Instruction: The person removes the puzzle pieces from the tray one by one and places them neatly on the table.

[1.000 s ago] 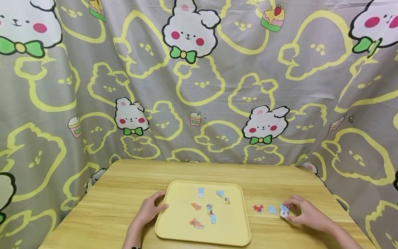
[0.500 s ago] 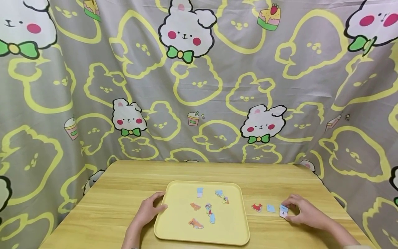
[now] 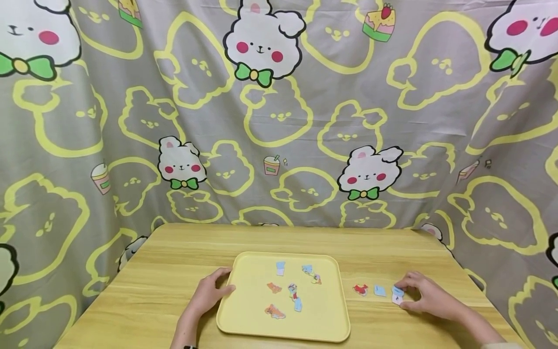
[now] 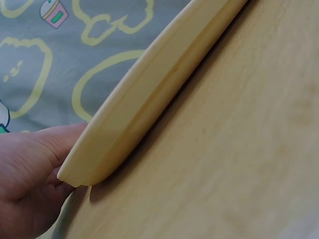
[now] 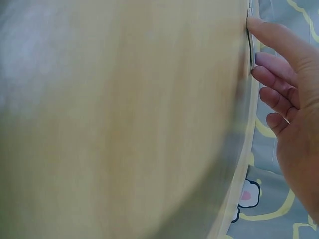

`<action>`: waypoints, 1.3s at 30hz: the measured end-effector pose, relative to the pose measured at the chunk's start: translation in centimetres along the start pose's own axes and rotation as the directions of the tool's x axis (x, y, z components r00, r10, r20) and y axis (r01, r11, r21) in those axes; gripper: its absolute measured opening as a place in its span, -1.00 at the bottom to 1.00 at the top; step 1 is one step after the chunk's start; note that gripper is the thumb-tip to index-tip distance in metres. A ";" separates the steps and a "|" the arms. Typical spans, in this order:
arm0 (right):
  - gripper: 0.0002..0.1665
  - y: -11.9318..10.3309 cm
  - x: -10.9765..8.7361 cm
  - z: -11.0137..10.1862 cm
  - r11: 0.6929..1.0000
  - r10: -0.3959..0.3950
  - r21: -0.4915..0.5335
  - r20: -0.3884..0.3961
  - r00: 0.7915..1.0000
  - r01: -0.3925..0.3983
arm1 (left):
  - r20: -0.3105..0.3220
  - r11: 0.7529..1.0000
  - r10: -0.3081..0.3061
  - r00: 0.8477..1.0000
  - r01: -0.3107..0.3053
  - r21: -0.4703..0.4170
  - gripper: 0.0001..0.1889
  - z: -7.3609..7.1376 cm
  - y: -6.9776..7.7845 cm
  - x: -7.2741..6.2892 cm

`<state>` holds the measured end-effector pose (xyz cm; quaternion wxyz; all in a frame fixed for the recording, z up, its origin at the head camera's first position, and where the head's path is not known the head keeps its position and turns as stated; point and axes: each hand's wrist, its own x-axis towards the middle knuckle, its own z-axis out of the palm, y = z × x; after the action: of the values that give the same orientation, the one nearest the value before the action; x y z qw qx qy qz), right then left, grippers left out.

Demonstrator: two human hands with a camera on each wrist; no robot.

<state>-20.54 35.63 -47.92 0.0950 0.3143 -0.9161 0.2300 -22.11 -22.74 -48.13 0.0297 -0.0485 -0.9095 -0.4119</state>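
A yellow tray [image 3: 253, 327] lies on the table with several small printed puzzle pieces in it. At its left rim my left hand [image 3: 209, 294] holds the edge between thumb and fingers; in the left wrist view the hand [image 4: 32, 174] grips the tray's end [image 4: 114, 129]. Right of the tray, my right hand [image 3: 429, 296] pinches a flat blue-and-white puzzle piece [image 3: 397, 295] against the tabletop. In the right wrist view that piece shows edge-on as a thin strip [image 5: 250, 45] between the thumb and fingers. Beside it lie a plain blue piece [image 3: 379, 290] and a red piece [image 3: 360, 290].
Inside the tray are a blue-and-white piece [image 3: 280, 268], two orange pieces, one of them smaller [image 3: 274, 288], a multicoloured strip [image 3: 294, 296] and a patterned cluster [image 3: 312, 275]. The wooden table [image 3: 183, 242] ends against a grey rabbit-print curtain [image 3: 305, 145].
The head view has shifted slightly. Both hands keep their places, left on the tray rim and right on the blue-and-white puzzle piece; the other pieces lie as before.
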 end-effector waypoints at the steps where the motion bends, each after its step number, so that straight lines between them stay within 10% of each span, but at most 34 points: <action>1: -0.59 0.0 0.0 0.0 1.000 0.002 -0.002 0.002 1.000 -0.002 | -0.003 1.000 0.002 1.000 -0.002 0.000 -0.43 0.0 0.0 0.0; 17: -0.47 -0.7 0.1 -0.3 0.995 0.102 -0.010 -0.048 0.994 -0.103 | -0.004 1.000 0.001 1.000 -0.001 -0.004 -0.43 -0.2 0.0 0.1; 39: -0.44 -3.3 5.2 1.8 0.995 0.011 0.095 -0.067 0.998 -0.005 | -0.012 1.000 0.004 1.000 -0.005 -0.030 -0.44 0.2 0.0 0.0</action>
<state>-22.65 29.71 -46.67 0.1098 0.3070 -0.9017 0.2839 -22.11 -22.58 -48.29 0.0352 -0.0486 -0.9028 -0.4259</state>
